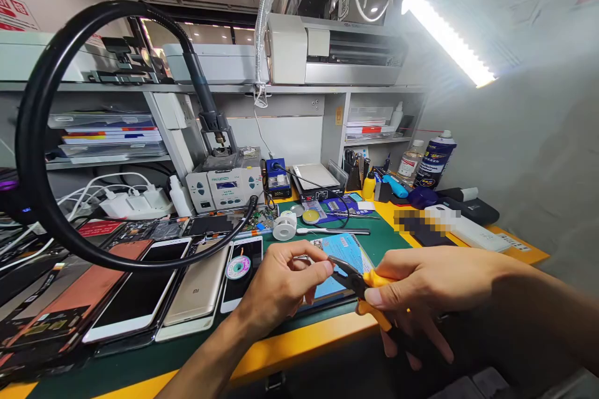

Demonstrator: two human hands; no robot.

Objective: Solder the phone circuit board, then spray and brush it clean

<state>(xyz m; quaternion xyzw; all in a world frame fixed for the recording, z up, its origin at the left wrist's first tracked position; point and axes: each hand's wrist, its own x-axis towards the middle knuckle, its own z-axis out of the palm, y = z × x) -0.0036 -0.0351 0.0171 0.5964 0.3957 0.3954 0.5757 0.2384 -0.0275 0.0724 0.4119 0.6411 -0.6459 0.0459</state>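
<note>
Yellow-handled pliers (358,287) are in my right hand (421,290), its thumb on the near handle and some fingers extended below. Their dark jaws point left and look slightly apart. My left hand (285,277) is closed, thumb and index finger pinched together at the tips of the jaws; whatever lies between those fingers is too small to make out. Both hands are above the front edge of the green mat (299,326). Behind the pliers lies a light blue card or booklet (344,255), partly hidden by my hands.
Phones, including a gold one (199,287), cover the left side of the bench. A black hose (28,156) loops above them from a soldering station (227,187). Solder spools (284,226) and a metal tool (334,232) lie behind my hands; a spray can (435,162) stands at right.
</note>
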